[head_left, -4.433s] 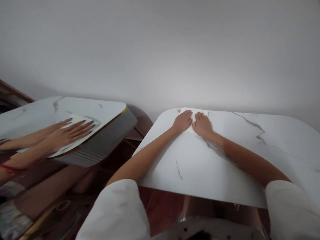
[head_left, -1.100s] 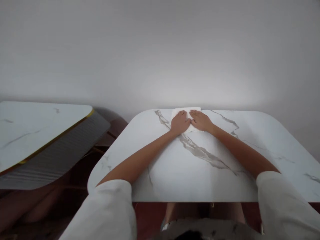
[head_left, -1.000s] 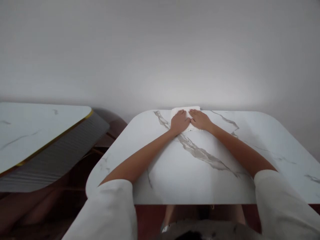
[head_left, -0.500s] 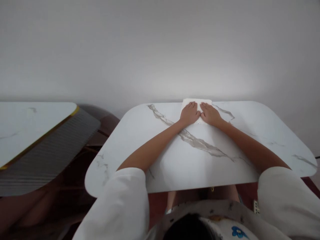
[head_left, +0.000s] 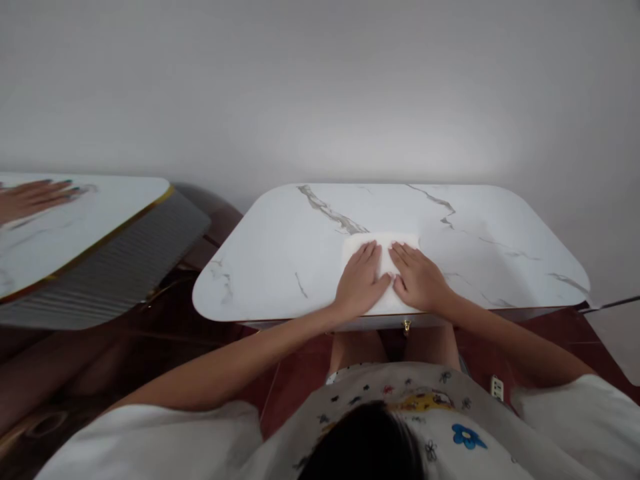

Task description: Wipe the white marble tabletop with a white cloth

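— What do we see first?

— We see a plain grey wall (head_left: 320,87) filling the upper half, and below it a white marble-patterned worktop (head_left: 490,247) with rounded corners and grey veins, set against that wall.

— And to our left?

— We see a second worktop (head_left: 100,220) of the same pattern with a gold edge and a ribbed side, standing apart from ours across a gap of dark red floor (head_left: 210,313). Another person's hand (head_left: 35,197) lies flat on it at the frame's edge, fingers spread.

— What about our own arms?

— We see both bare forearms coming out of white sleeves (head_left: 585,420) and reaching forward over the near edge of our worktop.

— Where is the cloth?

— We find the folded white cloth (head_left: 383,243) lying flat near the near edge of the worktop, about midway along it, well away from the wall.

— And how do our hands sit?

— Our left hand (head_left: 361,280) and right hand (head_left: 419,280) lie side by side, palms down, fingers stretched out flat and pressing on the cloth. We grip nothing; both simply rest on top, thumbs almost touching.
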`<state>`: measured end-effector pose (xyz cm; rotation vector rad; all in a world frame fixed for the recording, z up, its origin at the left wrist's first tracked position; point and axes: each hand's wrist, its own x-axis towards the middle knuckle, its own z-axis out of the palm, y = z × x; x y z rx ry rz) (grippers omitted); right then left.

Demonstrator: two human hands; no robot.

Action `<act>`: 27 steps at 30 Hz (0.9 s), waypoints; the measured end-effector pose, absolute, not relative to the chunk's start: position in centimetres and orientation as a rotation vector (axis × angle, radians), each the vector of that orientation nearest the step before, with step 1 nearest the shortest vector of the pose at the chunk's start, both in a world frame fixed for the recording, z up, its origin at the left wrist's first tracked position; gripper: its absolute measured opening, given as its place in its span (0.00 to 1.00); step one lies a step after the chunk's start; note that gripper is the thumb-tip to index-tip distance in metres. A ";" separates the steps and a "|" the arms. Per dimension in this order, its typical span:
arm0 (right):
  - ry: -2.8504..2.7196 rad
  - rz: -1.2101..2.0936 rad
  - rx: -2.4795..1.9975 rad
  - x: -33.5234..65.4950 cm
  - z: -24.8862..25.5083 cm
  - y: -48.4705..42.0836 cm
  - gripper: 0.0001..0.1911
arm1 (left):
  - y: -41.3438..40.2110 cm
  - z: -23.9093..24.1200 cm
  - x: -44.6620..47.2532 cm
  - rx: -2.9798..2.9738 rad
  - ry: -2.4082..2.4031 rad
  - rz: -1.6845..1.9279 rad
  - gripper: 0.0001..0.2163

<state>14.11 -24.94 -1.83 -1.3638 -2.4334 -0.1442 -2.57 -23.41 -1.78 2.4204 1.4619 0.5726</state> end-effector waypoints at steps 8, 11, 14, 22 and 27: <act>-2.429 -0.061 -1.407 19.4 -2.0 -29.3 0.31 | -27.4 -1.2 1.7 2.271 1.352 0.455 0.31; -2.401 -0.099 -1.494 21.3 -2.1 -27.8 0.32 | -25.2 -1.0 4.3 2.292 1.361 0.451 0.29; -2.388 -0.129 -1.526 22.7 -2.3 -25.0 0.31 | -22.3 -1.1 6.1 2.324 1.366 0.487 0.28; -2.426 -0.144 -1.430 22.1 -2.7 -15.0 0.28 | -13.7 -1.9 5.7 2.414 1.492 0.630 0.22; -2.448 -0.195 -1.416 19.9 -2.7 -7.7 0.28 | -6.6 -2.3 3.8 2.496 1.551 0.723 0.17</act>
